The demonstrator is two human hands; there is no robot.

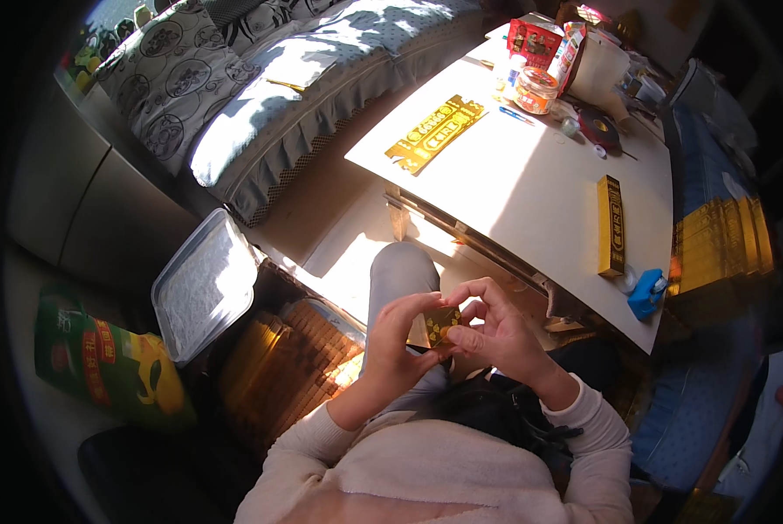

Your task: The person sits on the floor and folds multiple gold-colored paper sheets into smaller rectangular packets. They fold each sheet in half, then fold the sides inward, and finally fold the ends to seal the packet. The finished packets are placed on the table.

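Above my lap, my left hand (pixel 401 334) and my right hand (pixel 493 331) hold a small gold box (pixel 440 323) with a printed pattern between them. The left fingers curl around its left side, and the right thumb presses on its right side. Much of the box is hidden by the fingers. On the white table ahead, a flat gold printed cardboard piece (pixel 436 134) lies in sunlight near the left edge. A long, narrow gold box (pixel 611 226) lies at the right, close to a blue tape dispenser (pixel 647 293).
Packets, a plastic jar (pixel 535 92) and a pen (pixel 516 115) occupy the far part of the white table (pixel 535 190). Stacked gold boxes (pixel 719 245) stand beyond its right edge. At left are a clear plastic lid (pixel 205 288), a green bag (pixel 110 360) and more gold cardboard (pixel 260 354).
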